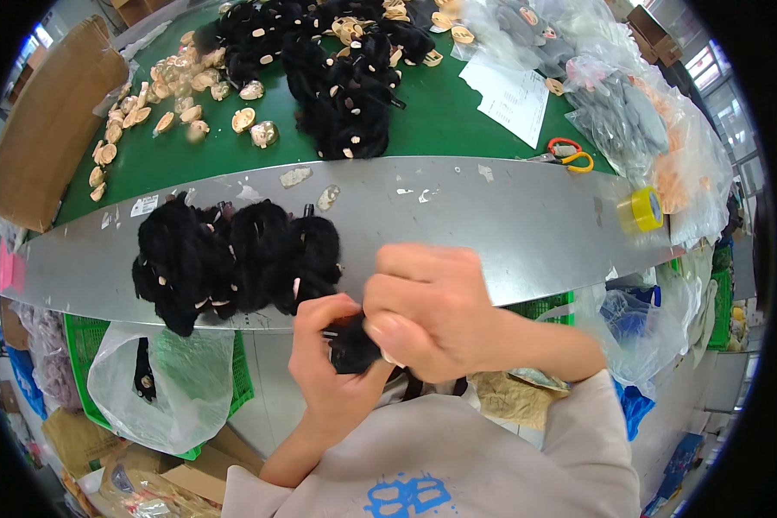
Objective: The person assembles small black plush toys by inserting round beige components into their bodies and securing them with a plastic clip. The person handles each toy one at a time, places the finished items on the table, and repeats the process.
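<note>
Close in front of my body, my left hand [330, 358] is wrapped round a black furry plush piece [351, 347]. Above and against it, my right hand [430, 309] is closed in a fist, slightly blurred; whatever is in its fingers is hidden. Part of the plush piece shows between the two hands. To the left on the grey metal table edge lies a row of similar black plush pieces [255, 259], with small pale and dark parts poking out.
On the green tabletop [445, 112] lie more black plush pieces [341, 95], beige plastic faces [243, 119], a paper sheet [514, 97], scissors [570, 154] and bagged grey plush [617, 112]. Yellow tape [643, 209] sits at right. A bag-lined green crate [160, 388] stands below left.
</note>
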### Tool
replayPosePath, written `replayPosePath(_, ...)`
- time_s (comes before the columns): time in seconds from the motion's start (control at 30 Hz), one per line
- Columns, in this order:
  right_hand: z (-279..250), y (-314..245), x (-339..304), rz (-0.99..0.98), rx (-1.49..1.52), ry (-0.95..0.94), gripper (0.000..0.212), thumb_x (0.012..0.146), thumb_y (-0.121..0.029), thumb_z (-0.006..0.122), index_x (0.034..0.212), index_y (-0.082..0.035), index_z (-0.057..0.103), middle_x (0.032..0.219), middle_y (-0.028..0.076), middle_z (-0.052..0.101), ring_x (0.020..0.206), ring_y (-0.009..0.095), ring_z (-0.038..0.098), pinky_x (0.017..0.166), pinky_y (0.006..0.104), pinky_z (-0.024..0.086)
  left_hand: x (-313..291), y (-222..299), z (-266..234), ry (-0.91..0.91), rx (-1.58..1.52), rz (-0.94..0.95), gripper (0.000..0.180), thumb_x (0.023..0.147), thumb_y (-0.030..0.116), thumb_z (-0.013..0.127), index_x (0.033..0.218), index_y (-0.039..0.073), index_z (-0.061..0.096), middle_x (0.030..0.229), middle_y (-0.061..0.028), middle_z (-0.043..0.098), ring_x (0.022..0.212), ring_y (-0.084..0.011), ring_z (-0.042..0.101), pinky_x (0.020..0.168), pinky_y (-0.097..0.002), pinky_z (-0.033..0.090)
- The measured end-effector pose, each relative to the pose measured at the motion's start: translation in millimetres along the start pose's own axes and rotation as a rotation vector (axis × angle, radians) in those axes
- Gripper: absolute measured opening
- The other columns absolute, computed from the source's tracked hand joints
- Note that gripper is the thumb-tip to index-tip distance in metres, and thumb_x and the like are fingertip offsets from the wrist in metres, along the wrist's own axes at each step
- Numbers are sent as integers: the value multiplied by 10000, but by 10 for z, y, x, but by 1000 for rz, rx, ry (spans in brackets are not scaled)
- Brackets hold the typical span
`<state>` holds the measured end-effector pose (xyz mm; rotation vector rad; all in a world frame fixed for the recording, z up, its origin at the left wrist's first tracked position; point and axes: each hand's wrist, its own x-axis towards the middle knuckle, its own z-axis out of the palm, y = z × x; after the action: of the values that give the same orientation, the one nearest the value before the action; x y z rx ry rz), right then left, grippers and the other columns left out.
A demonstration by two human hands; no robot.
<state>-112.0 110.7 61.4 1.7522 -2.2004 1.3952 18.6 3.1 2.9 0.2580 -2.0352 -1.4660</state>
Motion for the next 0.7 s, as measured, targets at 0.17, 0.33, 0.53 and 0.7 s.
replayPosePath(0.17,348,22,83,75,374,189,441,1002,-155,411,579,-34,446,534,39,399,433,170,349,400,308,271,-83,78,-71,59,25,64,644,697,-4,828,1203,12,430,1121,-104,526,896,-130,553,735,-235,461)
replayPosePath(0.33,429,37,24,315,588,201,528,1044,-279,393,587,-22,458,531,32,427,477,104,359,442,288,291,-39,65,-127,55,-23,-81,611,683,-31,789,1189,21,451,1151,-102,508,848,-90,506,705,-213,443)
replayPosePath(0.53,401,206,-130,339,523,217,325,948,-300,599,781,-31,527,610,33,455,547,138,411,515,274,364,151,-62,-50,213,-22,-85,380,679,-48,705,992,54,515,958,-38,477,748,-100,459,638,-204,396)
replayPosePath(0.7,376,177,-292,386,462,164,425,740,-303,854,832,-62,516,745,20,484,667,132,468,576,277,396,96,-152,-119,15,-523,-340,115,864,49,669,913,-5,579,882,5,505,787,-74,460,687,-194,375)
